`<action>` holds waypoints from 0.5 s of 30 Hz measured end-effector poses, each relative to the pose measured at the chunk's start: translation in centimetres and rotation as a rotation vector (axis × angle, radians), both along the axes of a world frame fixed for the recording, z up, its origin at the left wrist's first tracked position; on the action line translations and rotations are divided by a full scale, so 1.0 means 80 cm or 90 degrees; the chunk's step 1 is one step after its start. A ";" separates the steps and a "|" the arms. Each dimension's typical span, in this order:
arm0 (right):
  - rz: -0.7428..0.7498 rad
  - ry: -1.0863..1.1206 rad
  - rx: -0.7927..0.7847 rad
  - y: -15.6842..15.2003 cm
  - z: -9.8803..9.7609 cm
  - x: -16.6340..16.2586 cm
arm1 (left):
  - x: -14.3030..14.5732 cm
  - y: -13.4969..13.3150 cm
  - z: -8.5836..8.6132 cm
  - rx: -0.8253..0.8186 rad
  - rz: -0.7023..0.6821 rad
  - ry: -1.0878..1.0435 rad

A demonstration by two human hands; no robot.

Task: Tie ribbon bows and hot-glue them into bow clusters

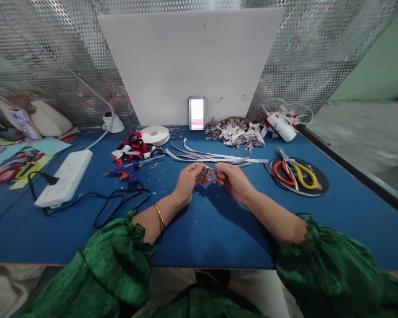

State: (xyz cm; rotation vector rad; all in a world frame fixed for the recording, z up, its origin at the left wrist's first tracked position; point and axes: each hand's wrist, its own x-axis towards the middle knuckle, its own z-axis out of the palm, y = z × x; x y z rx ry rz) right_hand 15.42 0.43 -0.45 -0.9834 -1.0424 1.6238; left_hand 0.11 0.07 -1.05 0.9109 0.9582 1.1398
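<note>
Over the middle of the blue table, my left hand [187, 182] and my right hand [235, 180] meet, both closed on one small piece of grey ribbon [211, 173]. The ribbon looks folded or looped between the fingertips; its exact shape is partly hidden by my fingers. Just beyond my hands lie several long strips of white and grey ribbon [215, 157]. A pile of silver-grey ribbon bows [237, 132] sits behind them. To the left of my left hand rests a blue glue gun [128, 171] with its black cord.
Scissors with red and yellow handles [293, 170] lie on a dark ribbon spool [320, 176] at right. At left are a white power strip [66, 176], red and black bows [132, 148] and a white ribbon roll [155, 134]. A phone [197, 112] leans against a white board [192, 57].
</note>
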 end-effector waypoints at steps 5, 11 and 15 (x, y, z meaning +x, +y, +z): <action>0.009 0.001 0.019 -0.001 0.001 -0.001 | 0.000 -0.002 0.004 -0.002 -0.006 0.006; 0.005 0.003 0.031 -0.002 0.002 -0.002 | 0.000 -0.002 0.004 -0.027 -0.034 -0.006; 0.001 -0.045 0.059 -0.004 0.004 -0.004 | 0.000 -0.002 -0.001 -0.029 -0.027 -0.029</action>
